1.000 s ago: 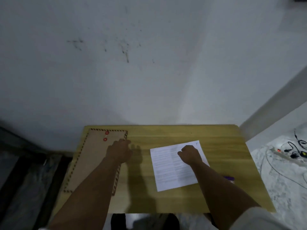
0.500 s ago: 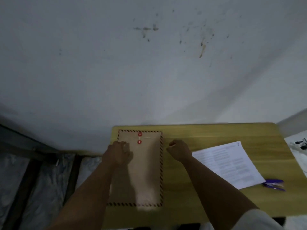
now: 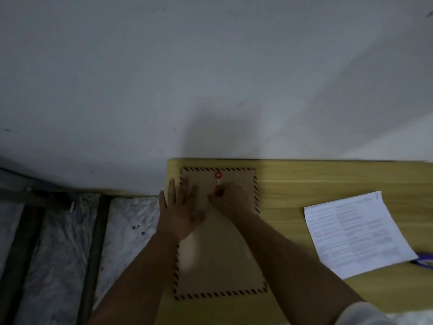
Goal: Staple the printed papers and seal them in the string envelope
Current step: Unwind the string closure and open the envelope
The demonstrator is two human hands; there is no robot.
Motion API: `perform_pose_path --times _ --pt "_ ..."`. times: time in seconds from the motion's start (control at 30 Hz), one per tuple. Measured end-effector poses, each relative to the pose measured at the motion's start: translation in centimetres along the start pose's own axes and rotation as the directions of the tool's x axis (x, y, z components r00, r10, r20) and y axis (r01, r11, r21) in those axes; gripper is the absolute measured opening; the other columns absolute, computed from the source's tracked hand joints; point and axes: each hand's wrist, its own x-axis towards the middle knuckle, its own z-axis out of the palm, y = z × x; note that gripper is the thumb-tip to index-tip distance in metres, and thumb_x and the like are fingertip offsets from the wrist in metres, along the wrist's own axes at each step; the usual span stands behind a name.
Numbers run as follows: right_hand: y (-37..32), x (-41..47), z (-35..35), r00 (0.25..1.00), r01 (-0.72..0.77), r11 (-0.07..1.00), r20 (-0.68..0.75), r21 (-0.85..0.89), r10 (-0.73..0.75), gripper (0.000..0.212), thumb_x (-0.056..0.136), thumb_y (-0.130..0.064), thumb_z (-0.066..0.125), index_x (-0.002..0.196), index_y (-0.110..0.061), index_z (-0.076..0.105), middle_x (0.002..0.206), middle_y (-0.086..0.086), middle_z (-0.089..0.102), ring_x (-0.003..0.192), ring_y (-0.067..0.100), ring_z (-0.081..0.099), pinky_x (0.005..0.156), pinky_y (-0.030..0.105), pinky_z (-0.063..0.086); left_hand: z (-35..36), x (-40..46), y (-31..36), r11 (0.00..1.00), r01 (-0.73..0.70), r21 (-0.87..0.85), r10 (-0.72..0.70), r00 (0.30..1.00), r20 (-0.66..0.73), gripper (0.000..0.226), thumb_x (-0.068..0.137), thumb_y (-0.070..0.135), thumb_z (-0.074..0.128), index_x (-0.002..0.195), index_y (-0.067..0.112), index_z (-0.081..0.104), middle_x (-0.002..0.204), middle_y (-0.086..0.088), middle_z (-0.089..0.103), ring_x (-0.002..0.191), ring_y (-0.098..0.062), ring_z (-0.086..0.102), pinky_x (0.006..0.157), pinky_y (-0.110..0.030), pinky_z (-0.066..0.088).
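Right hand (image 3: 230, 199) grip curled at the lower red string button, pinch contents not discernible, left hand (image 3: 180, 208) flat with fingers spread on the brown striped-edge string envelope (image 3: 220, 259), yellow wooden surface (image 3: 328, 184), white printed papers (image 3: 356, 233) well apart to the right.

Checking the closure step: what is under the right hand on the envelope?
The right hand covers the lower red button of the string envelope; the upper button and some string show. Whether fingers pinch the string is hidden.
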Motion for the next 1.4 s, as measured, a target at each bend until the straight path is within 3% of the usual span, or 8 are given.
perform_pose_path --times 0.17,0.5,0.67,0.77,0.9,1.1,1.27,1.4 --pt "-2.1 0.0 0.6 0.996 -0.081 0.991 0.024 -0.104 0.084 0.044 0.082 -0.051 0.07 0.1 -0.011 0.072 0.093 0.005 0.071 0.09 0.023 0.068 0.066 0.028 0.043 0.7 -0.3 0.4 1.0 0.029 0.007 -0.028 0.999 -0.03 0.088 0.09 0.086 0.013 0.162 0.036 0.005 0.173 -0.005 -0.003 0.154 -0.035 -0.026 0.118 -0.074 0.009" --pt "-2.7 1.2 0.7 0.997 -0.072 0.991 0.012 -0.113 0.074 0.02 0.085 -0.031 0.068 0.09 -0.012 0.068 0.088 0.006 0.07 0.081 0.023 0.067 0.065 0.029 0.044 1.0 0.1 0.1 0.999 0.031 -0.013 -0.031 0.998 -0.047 0.093 0.086 0.09 0.02 0.162 0.038 0.014 0.173 -0.001 0.004 0.157 -0.041 -0.007 0.119 -0.072 0.015" --pt "-1.8 1.9 -1.4 0.971 -0.124 0.965 -0.173 0.231 0.166 0.028 0.081 -0.033 0.068 0.058 -0.017 0.062 0.053 -0.004 0.061 0.052 0.01 0.058 0.052 0.027 0.043 1.0 0.0 0.2 0.999 0.039 -0.001 -0.039 0.998 -0.052 0.099 0.083 0.093 0.014 0.163 0.035 0.017 0.173 0.0 0.0 0.157 -0.041 -0.006 0.119 -0.067 0.007" --pt "-1.4 2.4 -3.5 0.929 -0.164 0.894 -0.24 0.418 0.282 0.016 0.077 -0.025 0.072 0.065 -0.017 0.064 0.06 -0.005 0.063 0.057 0.01 0.058 0.052 0.026 0.042 0.8 -0.1 0.5 0.999 0.043 -0.003 -0.043 0.998 -0.049 0.1 0.081 0.093 0.017 0.163 0.035 0.016 0.173 0.001 -0.002 0.157 -0.04 -0.006 0.12 -0.068 0.008" --pt "0.3 3.6 -4.7 0.885 -0.157 0.754 -0.247 0.638 0.394 0.026 0.07 -0.037 0.073 0.064 -0.012 0.067 0.061 0.004 0.068 0.063 0.027 0.067 0.063 0.049 0.06 0.7 0.0 0.4 0.999 0.043 -0.027 -0.043 0.999 -0.015 0.102 0.08 0.095 0.021 0.163 0.038 0.008 0.171 0.005 -0.015 0.157 -0.037 -0.016 0.121 -0.065 -0.004" --pt "-0.5 4.4 -5.3 0.958 -0.045 0.657 -0.154 0.752 0.242 0.024 0.077 -0.028 0.075 0.073 -0.006 0.07 0.072 0.008 0.071 0.066 0.017 0.062 0.066 0.039 0.054 -0.5 1.6 0.2 0.999 -0.032 -0.029 0.026 0.986 -0.166 0.105 0.068 0.096 0.044 0.147 0.028 0.053 0.161 -0.009 0.04 0.153 -0.041 0.024 0.123 -0.064 0.006" --pt "-2.7 3.8 -4.8 0.988 -0.074 0.606 0.142 0.792 -0.064 0.015 0.084 -0.017 0.068 0.07 -0.017 0.068 0.097 0.023 0.074 0.081 0.029 0.065 0.067 0.037 0.048 -0.6 3.3 -0.3 0.999 -0.037 -0.007 0.034 0.971 -0.236 0.111 0.07 0.095 0.047 0.152 0.02 0.047 0.157 -0.014 0.044 0.148 -0.042 0.032 0.119 -0.059 0.025" --pt "-2.2 2.5 -3.9 0.929 -0.15 0.776 0.355 0.612 -0.1 0.014 0.082 -0.011 0.067 0.068 -0.011 0.066 0.084 0.036 0.068 0.072 0.03 0.061 0.065 0.039 0.045 -0.3 3.2 0.0 0.999 -0.019 0.043 0.029 0.969 -0.245 0.109 0.077 0.095 0.033 0.15 0.015 0.05 0.158 -0.016 0.044 0.148 -0.046 0.032 0.12 -0.061 0.024"
